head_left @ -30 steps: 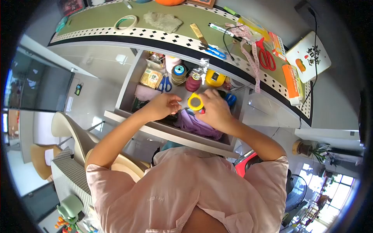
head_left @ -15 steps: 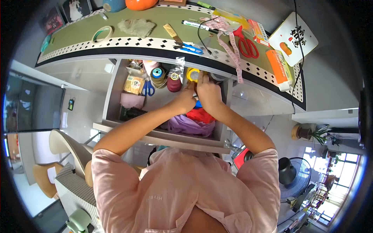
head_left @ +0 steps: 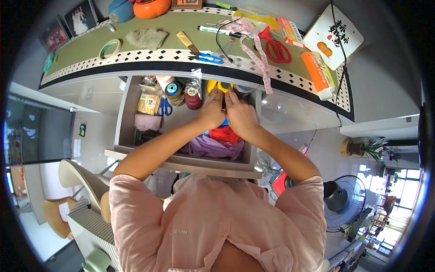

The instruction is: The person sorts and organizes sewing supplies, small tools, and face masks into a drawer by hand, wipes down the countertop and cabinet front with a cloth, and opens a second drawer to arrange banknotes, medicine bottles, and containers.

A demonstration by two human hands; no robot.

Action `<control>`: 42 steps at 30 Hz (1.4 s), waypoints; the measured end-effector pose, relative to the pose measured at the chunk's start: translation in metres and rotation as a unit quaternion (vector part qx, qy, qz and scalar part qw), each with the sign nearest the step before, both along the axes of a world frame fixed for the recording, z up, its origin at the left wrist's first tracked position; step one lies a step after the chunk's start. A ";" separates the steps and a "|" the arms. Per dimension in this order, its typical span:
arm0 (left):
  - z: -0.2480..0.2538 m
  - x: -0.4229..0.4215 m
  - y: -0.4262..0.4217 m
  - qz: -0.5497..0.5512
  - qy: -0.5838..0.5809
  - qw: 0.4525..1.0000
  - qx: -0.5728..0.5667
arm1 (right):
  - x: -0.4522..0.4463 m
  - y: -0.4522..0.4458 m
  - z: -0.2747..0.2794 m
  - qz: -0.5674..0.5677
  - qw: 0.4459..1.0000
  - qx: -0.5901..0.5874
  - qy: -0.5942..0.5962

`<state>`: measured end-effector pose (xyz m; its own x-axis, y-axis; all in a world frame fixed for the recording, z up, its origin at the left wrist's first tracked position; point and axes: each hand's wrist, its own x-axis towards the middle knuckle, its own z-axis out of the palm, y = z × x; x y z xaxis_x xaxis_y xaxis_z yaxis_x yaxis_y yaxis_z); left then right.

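We have the drawer (head_left: 174, 115) open; purple bundle (head_left: 210, 147) lies at its front; left hand (head_left: 212, 112) and right hand (head_left: 241, 117) reach over its rear, fingers extended, can't tell if clamped; yellow item (head_left: 211, 85) already inside at drawer's back, hands not yet away; fingertips partly hide it, so we can't confirm its shape.

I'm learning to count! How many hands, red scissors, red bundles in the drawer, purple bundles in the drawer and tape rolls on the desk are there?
Hands: 2
Red scissors: 1
Red bundle: 1
Purple bundle: 1
Tape roll: 1
Total: 6
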<state>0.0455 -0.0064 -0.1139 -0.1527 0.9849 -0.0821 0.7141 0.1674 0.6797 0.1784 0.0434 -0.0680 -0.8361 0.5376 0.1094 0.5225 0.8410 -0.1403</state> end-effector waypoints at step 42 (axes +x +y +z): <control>0.111 -0.014 0.094 -0.003 -0.020 0.972 0.235 | 0.051 0.134 0.110 -0.297 0.950 0.039 0.091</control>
